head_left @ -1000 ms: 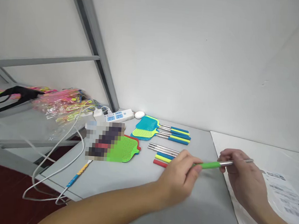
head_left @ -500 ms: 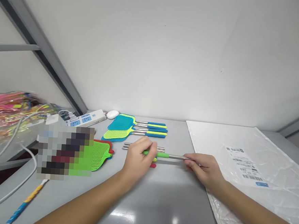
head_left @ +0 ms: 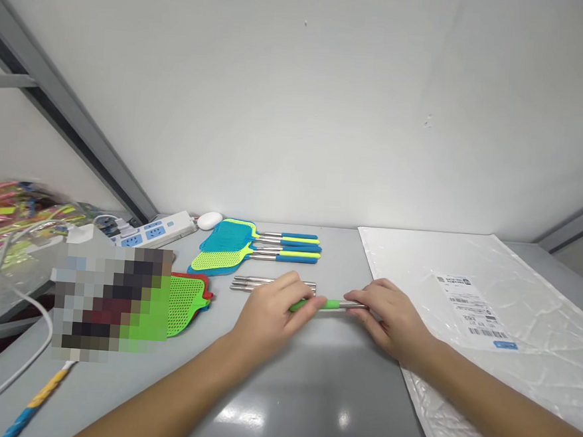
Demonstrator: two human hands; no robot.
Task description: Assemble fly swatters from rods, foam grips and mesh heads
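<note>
Between my two hands lies a fly swatter handle, held level, with a green grip (head_left: 333, 304) and a thin metal rod (head_left: 350, 306). My left hand (head_left: 271, 313) is closed around the green grip, thumb along its near side. The fingers of my right hand (head_left: 389, 318) pinch the rod close to the grip's end; the rod's far end is hidden in them. Just behind my left hand several loose metal rods (head_left: 247, 283) rest on the table. Left of these is a pile of swatter heads, a green one (head_left: 185, 304) on top, with red and blue edges below.
Several blue and yellow fly swatters (head_left: 228, 235) lie at the back. A power strip (head_left: 155, 231) and a white oval object (head_left: 210, 221) sit left of them. A white labelled mailer (head_left: 419, 254) covers the right side. Bagged colourful items (head_left: 2, 218) and cables are far left.
My right hand has come closer to my left along the rod, so less metal shows between them. Yellow and red tips by my left hand are now out of sight. The view has shifted slightly.
</note>
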